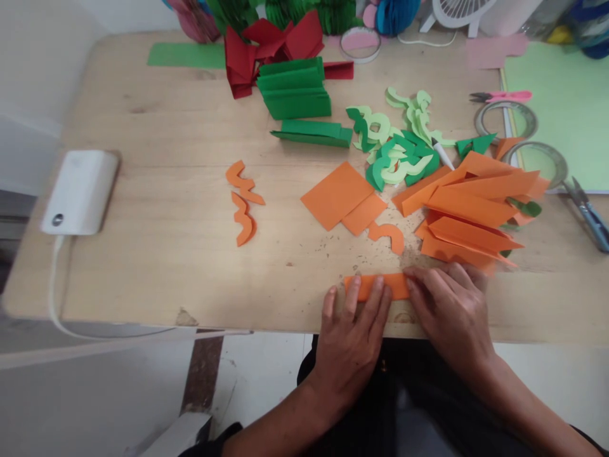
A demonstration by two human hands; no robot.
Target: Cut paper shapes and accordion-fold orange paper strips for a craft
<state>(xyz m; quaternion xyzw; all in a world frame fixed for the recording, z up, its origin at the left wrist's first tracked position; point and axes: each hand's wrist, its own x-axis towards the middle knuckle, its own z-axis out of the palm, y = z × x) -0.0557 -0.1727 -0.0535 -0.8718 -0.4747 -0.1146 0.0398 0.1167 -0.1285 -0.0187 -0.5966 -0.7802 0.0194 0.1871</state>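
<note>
A folded strip of orange paper (398, 287) lies flat along the front edge of the wooden table. My left hand (351, 339) rests on its left part, fingers stretched out and pressing it down. At the strip's right end, my right hand (451, 311) is closed, with thumb and forefinger pinching the paper; its other fingers are partly hidden. Just beyond are two overlapping orange paper squares (337, 195) and a curved orange offcut (392, 236). A pile of folded orange papers (476, 203) sits beyond my right hand.
Green paper cutouts (402, 155), folded green papers (297, 89) and red papers (273, 47) lie farther back. Orange scraps (243, 219) are left of centre. Tape rolls (535, 158), pink snips (509, 96) and scissors (590, 216) lie right. A white corded device (80, 190) stands left.
</note>
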